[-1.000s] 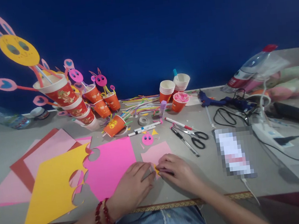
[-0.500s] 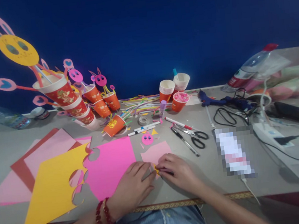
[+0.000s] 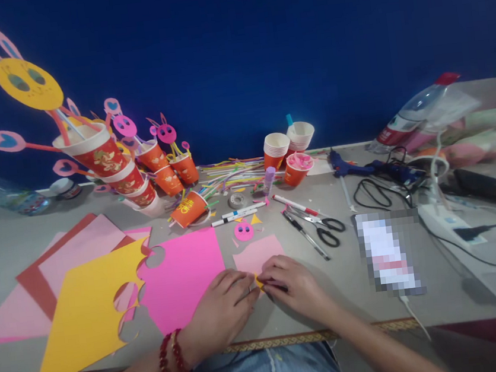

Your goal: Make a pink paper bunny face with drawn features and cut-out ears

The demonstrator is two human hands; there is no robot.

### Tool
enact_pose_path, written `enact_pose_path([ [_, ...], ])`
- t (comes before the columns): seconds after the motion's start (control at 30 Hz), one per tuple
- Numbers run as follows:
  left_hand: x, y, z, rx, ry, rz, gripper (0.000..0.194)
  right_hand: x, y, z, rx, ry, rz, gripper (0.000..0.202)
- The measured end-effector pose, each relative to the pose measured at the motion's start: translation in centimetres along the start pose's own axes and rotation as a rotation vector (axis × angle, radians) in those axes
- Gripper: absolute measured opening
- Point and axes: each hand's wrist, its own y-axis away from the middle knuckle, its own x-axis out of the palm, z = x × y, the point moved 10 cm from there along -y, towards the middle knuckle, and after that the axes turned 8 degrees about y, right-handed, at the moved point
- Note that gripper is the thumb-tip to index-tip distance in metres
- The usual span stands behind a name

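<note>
I have both hands low over the near part of the worktop (image 3: 290, 318), their fingertips nearly meeting around a small yellow piece (image 3: 259, 282). My right hand (image 3: 294, 283) has its thumb and forefinger drawn nearly together at the piece's right side, with the other fingers curled. My left hand (image 3: 223, 303) lies flatter, its fingers slightly apart and their tips at the left side; I can't tell whether they grip the piece or only steady it, since my fingers cover most of it. Two strands of red beads (image 3: 171, 359) circle my left wrist.

Just beyond my hands lies a light pink paper (image 3: 262, 253), and past that a round pink face (image 3: 243, 229) with a yellow triangle (image 3: 256, 219) near it. Left of my left hand, a magenta sheet (image 3: 189, 273) with curved cutouts lies beside a yellow sheet (image 3: 87, 312), also scalloped along its edge. To the right, open scissors (image 3: 324, 228) lie near a black pen (image 3: 306, 236). An orange cup (image 3: 189, 209) rests on its side, near a roll of tape (image 3: 237, 200); a purple glue stick (image 3: 269, 182) stands upright.
</note>
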Motion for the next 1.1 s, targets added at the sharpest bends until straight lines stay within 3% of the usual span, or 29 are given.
enact_pose_path([
  [0.6,0.9,-0.1,0.1,0.015,-0.058,0.032,0.032,0.1,0.0,0.1,0.0,0.039,0.003,0.005],
  [0.83,0.7,-0.1,0.2,-0.007,-0.014,0.031,0.032,0.0,0.0,0.1,0.003,0.043,-0.015,0.006],
  [1.1,-0.2,-0.2,0.3,-0.003,0.036,-0.015,0.028,0.0,-0.2,0.0,0.007,0.009,0.052,0.01],
])
